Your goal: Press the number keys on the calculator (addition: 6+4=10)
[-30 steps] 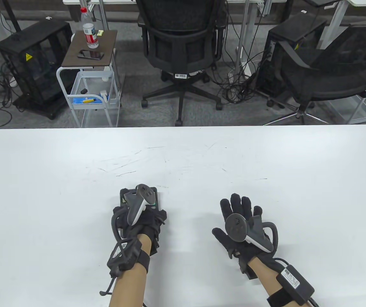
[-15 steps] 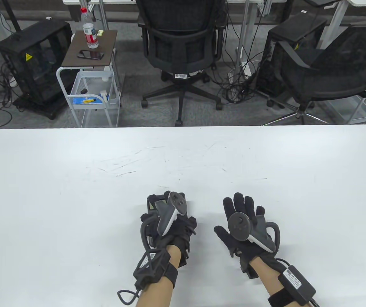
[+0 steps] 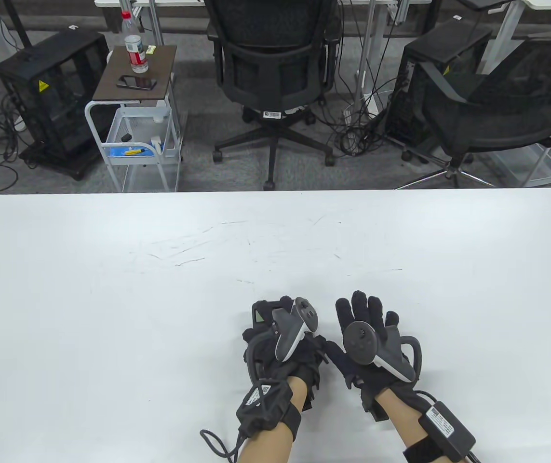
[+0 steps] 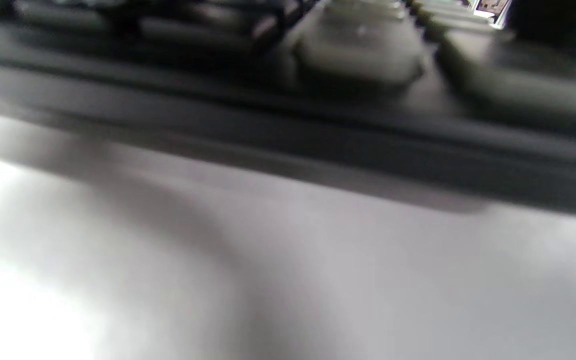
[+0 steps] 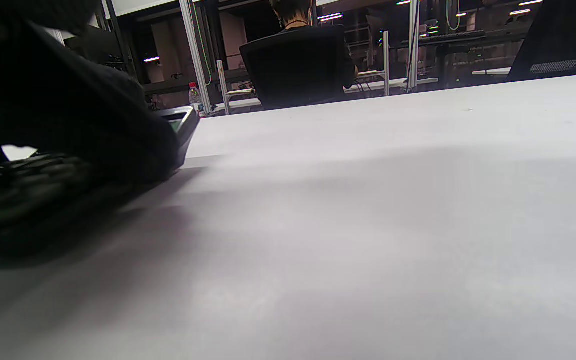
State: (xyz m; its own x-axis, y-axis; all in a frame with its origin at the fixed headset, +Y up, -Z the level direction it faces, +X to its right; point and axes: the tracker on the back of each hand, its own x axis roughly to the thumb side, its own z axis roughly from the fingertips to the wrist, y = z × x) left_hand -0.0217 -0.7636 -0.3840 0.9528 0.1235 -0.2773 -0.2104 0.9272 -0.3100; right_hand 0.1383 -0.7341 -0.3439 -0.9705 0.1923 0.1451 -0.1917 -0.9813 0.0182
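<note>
Left hand: the left hand (image 3: 285,354) lay over the calculator (image 3: 262,313) at the near middle of the table (image 3: 111,289), gripping it; how the fingers wrapped it was hidden under the glove and tracker.
Right hand: the right hand (image 3: 369,337) rested flat on the table just right of the left hand, fingers spread open and holding nothing; its thumb sat close against the left glove.
Calculator: a dark body with its small greenish screen (image 3: 259,317) at the far end, showing past the left fingers; the left wrist view showed its keys (image 4: 358,55) close up and blurred.
Step in hand: judged to be bringing the calculator within reach of the pressing hand.
Doing it well: settle the calculator flat, uncover the keypad, and steady one edge only; then press 6 with a single fingertip, straight down, clear of neighbouring keys.
Risk: the thick glove could strike two keys at once.
Change from earlier frames: the left hand and calculator had slid rightward across the table, from well apart from the right hand to beside it; the right hand had hardly moved.
</note>
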